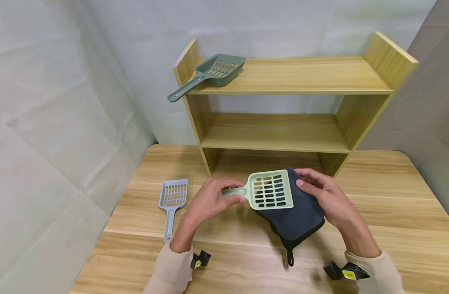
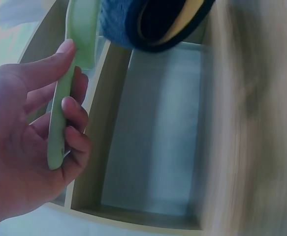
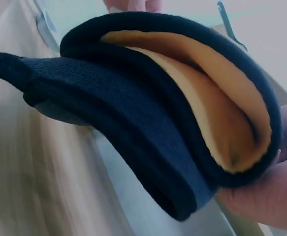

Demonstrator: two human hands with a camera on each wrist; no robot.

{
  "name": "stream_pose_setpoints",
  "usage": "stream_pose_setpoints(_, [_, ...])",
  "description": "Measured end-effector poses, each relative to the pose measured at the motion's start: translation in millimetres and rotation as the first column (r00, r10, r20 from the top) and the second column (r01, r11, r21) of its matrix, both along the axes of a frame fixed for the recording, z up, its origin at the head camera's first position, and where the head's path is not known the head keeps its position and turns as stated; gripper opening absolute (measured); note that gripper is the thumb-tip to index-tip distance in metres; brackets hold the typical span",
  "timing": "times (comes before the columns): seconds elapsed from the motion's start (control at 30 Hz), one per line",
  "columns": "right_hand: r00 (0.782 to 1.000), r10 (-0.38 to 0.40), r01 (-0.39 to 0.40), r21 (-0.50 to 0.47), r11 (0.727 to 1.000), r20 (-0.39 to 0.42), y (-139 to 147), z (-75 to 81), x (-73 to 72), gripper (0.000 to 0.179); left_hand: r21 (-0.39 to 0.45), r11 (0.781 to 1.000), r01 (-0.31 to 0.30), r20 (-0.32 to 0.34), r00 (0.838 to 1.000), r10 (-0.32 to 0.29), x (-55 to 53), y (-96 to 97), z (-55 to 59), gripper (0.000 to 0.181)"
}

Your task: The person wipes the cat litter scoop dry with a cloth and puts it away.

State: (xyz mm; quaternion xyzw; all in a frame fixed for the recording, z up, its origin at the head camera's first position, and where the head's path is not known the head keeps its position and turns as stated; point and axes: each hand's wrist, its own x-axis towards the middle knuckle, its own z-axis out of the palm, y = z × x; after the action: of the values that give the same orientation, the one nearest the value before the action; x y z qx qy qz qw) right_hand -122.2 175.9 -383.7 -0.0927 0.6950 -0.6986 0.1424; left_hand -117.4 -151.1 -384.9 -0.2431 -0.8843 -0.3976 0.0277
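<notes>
My left hand (image 1: 210,198) grips the handle of a pale green slotted litter scoop (image 1: 251,191), thumb along the top. In the left wrist view the fingers curl round the handle (image 2: 58,123). My right hand (image 1: 334,200) pinches a folded navy cloth (image 1: 301,218) with black edging and a hanging loop (image 1: 290,257). The right wrist view shows its orange-tan inner side (image 3: 217,113) between the folds. In the head view the scoop's blade overlaps the cloth's upper left part. Both are held in front of the shelf.
A blue-grey litter scoop (image 1: 171,212) lies on the wooden table (image 1: 239,261), left of my left hand. On the top board of the wooden shelf (image 1: 301,73) rests a dark green scoop (image 1: 221,81), its handle jutting past the left side. Pale cloth walls (image 1: 63,122) enclose the table.
</notes>
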Motion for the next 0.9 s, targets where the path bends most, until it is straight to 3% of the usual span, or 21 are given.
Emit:
stream_pose_setpoints(0.1, [0.998, 0.057, -0.054, -0.06, 0.997, 0.042, -4.2, -3.3, -0.5, 0.038, 0.018, 1.0, -0.005, -0.004, 1.0, 0.005, 0.2, 1.6, -0.6, 0.033])
stream_pose_setpoints(0.27, [0.994, 0.111, -0.108, -0.121, 0.987, 0.023, -10.7, -10.5, -0.4, 0.047, 0.04, 0.999, -0.002, -0.02, 1.0, 0.003, 0.8, 4.9, -0.3, 0.036])
stream_pose_setpoints(0.63, [0.987, 0.157, -0.141, -0.27, 0.952, 0.039, -4.0, -11.6, -1.2, 0.042, 0.048, 0.998, -0.052, -0.008, 0.999, 0.052, 1.2, 0.8, 0.1, 0.038])
stream_pose_setpoints(0.9, [0.976, 0.21, -0.17, -0.401, 0.9, 0.056, 9.0, -2.5, -2.7, 0.049, 0.057, 0.996, -0.071, 0.014, 0.997, 0.07, -0.2, -8.7, 4.4, 0.035])
